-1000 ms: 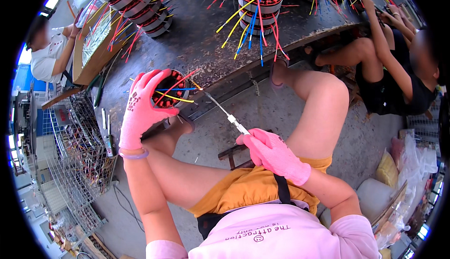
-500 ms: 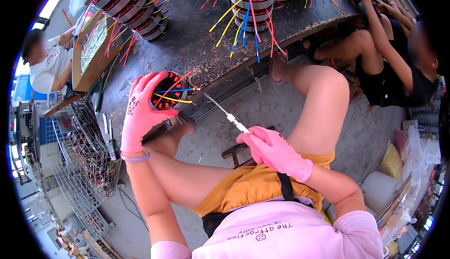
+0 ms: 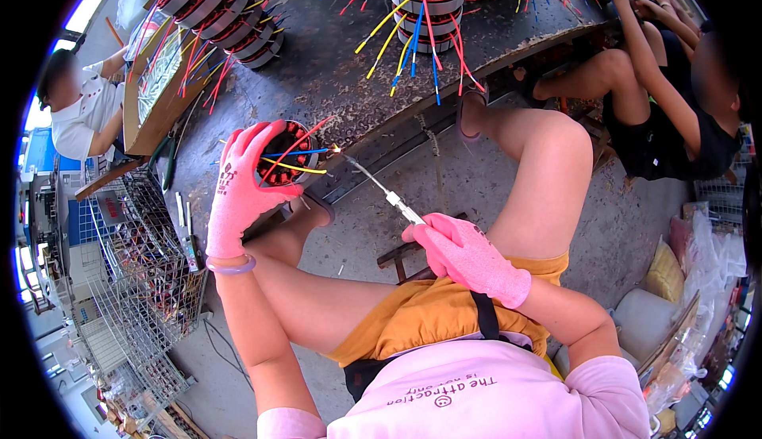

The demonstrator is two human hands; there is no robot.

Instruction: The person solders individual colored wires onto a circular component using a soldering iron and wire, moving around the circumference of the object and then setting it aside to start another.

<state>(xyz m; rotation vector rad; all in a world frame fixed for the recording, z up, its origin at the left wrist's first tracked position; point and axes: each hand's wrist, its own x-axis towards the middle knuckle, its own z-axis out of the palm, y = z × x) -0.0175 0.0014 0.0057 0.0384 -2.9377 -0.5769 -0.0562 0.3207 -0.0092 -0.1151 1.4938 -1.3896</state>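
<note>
At the table edge, my left hand (image 3: pixel 242 181), in a pink glove, grips a motor stator (image 3: pixel 290 171) by its rim. The stator has a grey ring with dark red windings. Red, blue and yellow wires (image 3: pixel 295 153) stick out of it to the right. In my right hand (image 3: pixel 468 258), also gloved in pink, is a slim white tool with a thin metal tip (image 3: pixel 389 197). The tip points up-left at the blue wire's end, where a small bright flame (image 3: pixel 336 148) glows. Whether the tip touches the wire is too small to tell.
Stacks of stators (image 3: pixel 226 18) with coloured wires stand on the worn dark table (image 3: pixel 333 82); another stack (image 3: pixel 429 10) is at the far middle. A cardboard box (image 3: pixel 151 98) and wire baskets (image 3: pixel 135 296) are at left. Two people sit nearby, left and right.
The tool's tip has shifted slightly away from the wire's end, and the flame shows a little brighter. Both hands stay nearly in place, with the same holds.
</note>
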